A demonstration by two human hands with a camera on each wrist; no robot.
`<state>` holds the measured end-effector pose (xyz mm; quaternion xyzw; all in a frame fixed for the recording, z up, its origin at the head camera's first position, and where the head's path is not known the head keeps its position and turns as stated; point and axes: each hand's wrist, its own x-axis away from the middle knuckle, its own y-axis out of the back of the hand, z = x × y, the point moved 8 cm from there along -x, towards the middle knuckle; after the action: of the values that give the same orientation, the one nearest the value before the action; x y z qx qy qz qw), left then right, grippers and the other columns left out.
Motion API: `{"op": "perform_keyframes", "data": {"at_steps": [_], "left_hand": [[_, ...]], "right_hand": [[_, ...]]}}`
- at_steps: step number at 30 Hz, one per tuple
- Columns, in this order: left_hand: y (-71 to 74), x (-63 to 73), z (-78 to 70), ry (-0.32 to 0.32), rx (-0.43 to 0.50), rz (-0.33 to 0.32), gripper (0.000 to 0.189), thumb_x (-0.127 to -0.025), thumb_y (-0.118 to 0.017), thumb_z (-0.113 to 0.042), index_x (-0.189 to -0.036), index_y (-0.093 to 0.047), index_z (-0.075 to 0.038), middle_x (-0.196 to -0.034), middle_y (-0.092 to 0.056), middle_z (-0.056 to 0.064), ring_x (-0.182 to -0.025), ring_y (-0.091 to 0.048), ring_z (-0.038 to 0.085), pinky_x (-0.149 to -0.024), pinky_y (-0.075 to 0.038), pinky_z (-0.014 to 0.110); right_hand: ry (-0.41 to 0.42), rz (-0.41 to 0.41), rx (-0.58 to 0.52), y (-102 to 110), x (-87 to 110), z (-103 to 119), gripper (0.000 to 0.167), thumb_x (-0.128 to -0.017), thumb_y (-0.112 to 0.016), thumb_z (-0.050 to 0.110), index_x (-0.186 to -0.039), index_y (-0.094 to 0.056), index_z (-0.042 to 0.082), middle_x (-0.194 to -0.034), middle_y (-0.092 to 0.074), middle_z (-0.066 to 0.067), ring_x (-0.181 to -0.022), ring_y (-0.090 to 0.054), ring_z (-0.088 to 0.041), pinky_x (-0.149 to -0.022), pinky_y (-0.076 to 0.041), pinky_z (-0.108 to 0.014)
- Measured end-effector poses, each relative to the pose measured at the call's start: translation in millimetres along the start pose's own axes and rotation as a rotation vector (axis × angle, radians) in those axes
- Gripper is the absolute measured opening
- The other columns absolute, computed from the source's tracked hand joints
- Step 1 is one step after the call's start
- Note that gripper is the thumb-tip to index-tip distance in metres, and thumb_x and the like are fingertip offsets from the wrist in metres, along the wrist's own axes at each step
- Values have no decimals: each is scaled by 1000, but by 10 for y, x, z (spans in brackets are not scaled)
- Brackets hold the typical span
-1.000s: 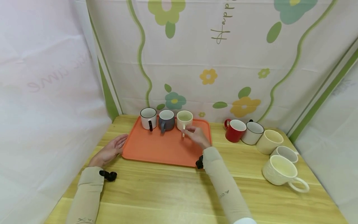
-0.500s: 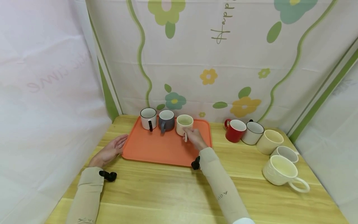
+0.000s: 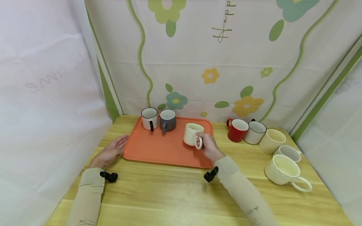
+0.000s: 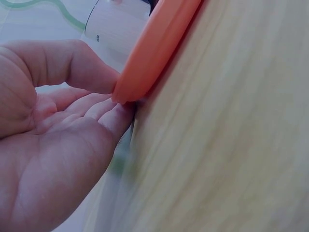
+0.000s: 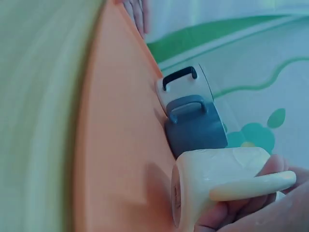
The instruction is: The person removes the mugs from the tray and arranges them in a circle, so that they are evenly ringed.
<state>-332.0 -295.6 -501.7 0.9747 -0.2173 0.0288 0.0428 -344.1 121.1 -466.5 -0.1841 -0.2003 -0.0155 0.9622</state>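
Note:
My right hand grips a cream mug by its handle. In the right wrist view the cream mug hangs tilted just above the orange tray, its base partly showing and a shadow below. My left hand is at the tray's left edge. The left wrist view shows its thumb against the rim and the fingers partly under it, pinching the tray. A white mug with black rim and handle and a blue-grey mug stand side by side at the tray's back left.
Right of the tray, on the wooden table, stand a red mug, a white dark-rimmed mug, a beige mug, a pale mug and a large cream mug. Printed curtains surround the table.
My right hand has taken the cream mug by its handle from beside the blue-grey mug, lifting it and moving it right and toward me. The left hand stays at the tray.

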Motion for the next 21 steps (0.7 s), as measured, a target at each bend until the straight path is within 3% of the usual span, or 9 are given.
{"op": "perform_keyframes", "data": {"at_steps": [4,7,12,16,21], "left_hand": [[10,4,26,5,5,-1,93,-95,-51,18,-168,3,2,-177,5,25,-162,4,46,-105,-45,7],[13,7,32,9,5,0,93,-94,-51,18,-168,3,2,-177,5,25,-163,4,46,-105,-45,7],[16,0,25,12,-1,-4,92,-95,-51,16,-169,3,1,-177,4,24,-163,3,46,-105,-45,7],[15,-17,21,11,2,-3,91,-96,-50,17,-169,3,1,-177,5,24,-163,3,46,-106,-44,7],[3,-21,8,4,35,1,91,-95,-49,18,-168,4,2,-176,7,26,-162,4,47,-108,-45,8]], "right_hand": [[17,-9,78,205,242,29,24,-106,-58,15,-83,-58,8,-64,-51,3,-54,-43,-9,-50,-34,-20],[36,30,131,348,463,78,33,-108,-54,16,-76,-58,11,-61,-51,4,-54,-44,-8,-52,-36,-19],[73,69,185,615,846,182,36,-111,-48,17,-76,-58,15,-61,-50,7,-57,-46,-7,-60,-40,-19],[123,26,182,892,1128,248,36,-111,-47,17,-79,-63,17,-64,-51,8,-60,-47,-6,-64,-41,-19],[221,-39,155,1250,1453,249,45,-112,-49,20,-69,-64,17,-62,-52,9,-60,-48,-7,-71,-40,-22]]}}
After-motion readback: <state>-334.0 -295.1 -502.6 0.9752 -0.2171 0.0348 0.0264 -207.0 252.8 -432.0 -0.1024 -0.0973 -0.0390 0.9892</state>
